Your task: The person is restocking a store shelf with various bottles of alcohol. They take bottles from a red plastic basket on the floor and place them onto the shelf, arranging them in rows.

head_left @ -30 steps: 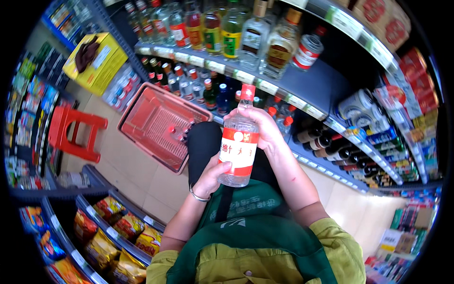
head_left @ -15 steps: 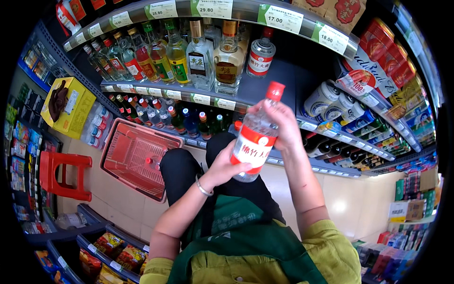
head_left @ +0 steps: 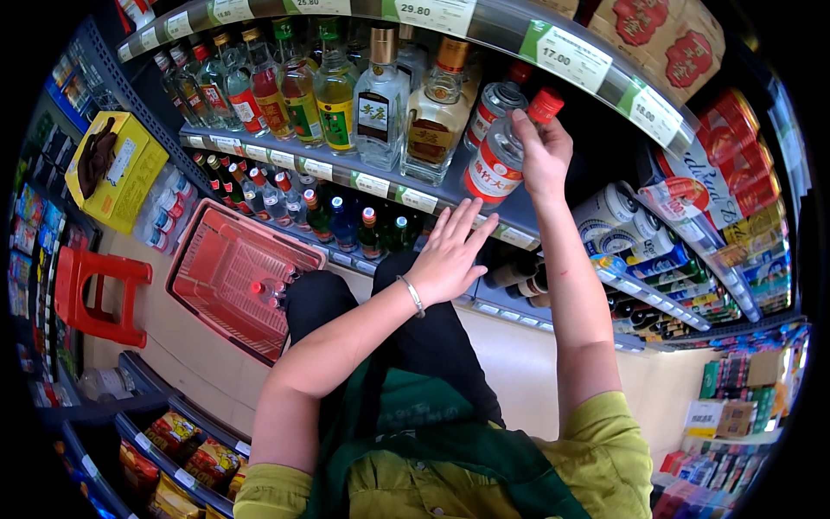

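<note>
My right hand (head_left: pixel 545 154) is closed around the shoulder and neck of a clear liquor bottle (head_left: pixel 495 166) with a red cap and a red and white label. The bottle's base is at the front of the grey shelf (head_left: pixel 523 206); whether it rests there I cannot tell. Just behind stands a similar red-capped bottle (head_left: pixel 494 105), partly hidden. Below the held bottle, my left hand (head_left: pixel 450 255) is open and holds nothing, its fingers spread by the shelf's front edge. A squarish bottle with a brown label (head_left: pixel 430 134) stands to the left of the held one.
More liquor bottles (head_left: pixel 298 108) line the shelf leftward, with a lower row (head_left: pixel 341 225) beneath. A price-tagged shelf edge (head_left: pixel 484 30) overhangs them. A red basket (head_left: pixel 192 285) holding clear bottles (head_left: pixel 270 290) sits by my left knee. Beer cans (head_left: pixel 609 212) are stacked on the right; a red stool (head_left: pixel 104 294) stands left.
My right hand has carried the bottle up and forward from my lap to the shelf. My left hand has let go of it and opened. The view has shifted slightly.
</note>
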The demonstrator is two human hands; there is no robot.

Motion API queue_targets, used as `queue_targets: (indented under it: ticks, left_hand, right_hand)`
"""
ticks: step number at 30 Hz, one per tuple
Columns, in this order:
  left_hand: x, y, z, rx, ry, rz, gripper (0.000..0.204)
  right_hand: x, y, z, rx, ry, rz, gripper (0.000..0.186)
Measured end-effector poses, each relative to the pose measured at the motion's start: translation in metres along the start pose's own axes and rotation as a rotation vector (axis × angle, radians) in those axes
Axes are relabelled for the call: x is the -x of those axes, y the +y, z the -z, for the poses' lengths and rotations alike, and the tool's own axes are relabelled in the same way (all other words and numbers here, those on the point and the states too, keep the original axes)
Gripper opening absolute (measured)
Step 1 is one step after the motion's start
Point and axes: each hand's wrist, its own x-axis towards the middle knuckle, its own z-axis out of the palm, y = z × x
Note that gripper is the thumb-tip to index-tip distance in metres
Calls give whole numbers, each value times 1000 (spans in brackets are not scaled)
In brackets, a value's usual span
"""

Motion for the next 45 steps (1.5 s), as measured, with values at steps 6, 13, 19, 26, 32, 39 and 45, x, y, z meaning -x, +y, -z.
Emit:
queue_targets:
  ticks: [6, 13, 19, 26, 32, 39, 45]
  left_hand:
    - [-20, -18, -15, -75, 27, 81, 64]
    - [-39, -19, -16, -90, 100, 176, 59]
    - [-49, -19, -25, -76, 136, 215, 59]
    - [-57, -17, -28, -47, 142, 246, 61]
    - [-67, -26, -34, -69, 189, 223, 61]
    - [-82, -33, -39, -55, 193, 207, 60]
    - [-89, -38, -45, -81, 216, 202, 60]
  right_hand:
    - [-6, 21, -14, 143, -12, 41, 20]
    - [-18, 47, -14, 220, 37, 122, 21]
    - [-21, 41, -13, 371, 54, 202, 21]
    - [-30, 48, -15, 365, 72, 375, 20]
    - [-42, 53, -12, 461, 53, 434, 18]
    - [-58, 68, -9, 389, 81, 385, 23]
    - [-67, 78, -9, 385, 108, 388, 24]
